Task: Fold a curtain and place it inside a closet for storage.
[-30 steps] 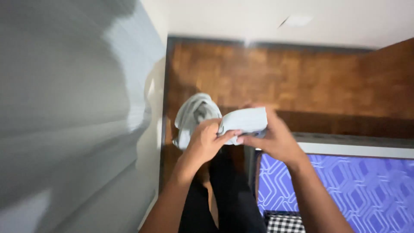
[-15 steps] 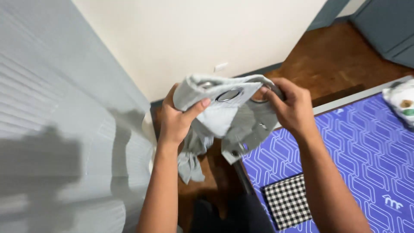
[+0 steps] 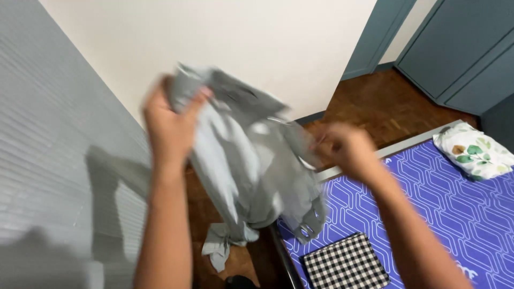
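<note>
The biggest thing here is the plain cream wall [image 3: 257, 48], with a grey ribbed panel [image 3: 48, 160] next to it on the left side and blue-grey cupboard doors [image 3: 460, 53] far off at the top right. Below them is the brown wooden block floor [image 3: 385, 107]. At the right lies a bed with a purple sheet with white line shapes [image 3: 428, 214], and its edge is just beside the person's legs. In the middle, held up in the air over the floor and the bed edge, is the grey soft cloth garment [image 3: 251, 160]. It hangs down loose and is blurry, so it looks like it is being shaken. The left hand [image 3: 168, 126] is up high with its fingers curled tight around the top corner of the garment. The right hand [image 3: 345, 147] is lower, at the other edge of the cloth; it is very blurry, so I cannot tell if its fingers are pinching the cloth or have let it go. A white pillow with green leaves [image 3: 474, 152] sits at the far end of the bed. A black and white checked folded cloth [image 3: 345, 265] lies on the sheet near the bed edge. A small grey crumpled cloth [image 3: 219, 249] lies on the floor under the garment. If the grip is loose, a hard shake could make the garment slip and drop onto the floor.
</note>
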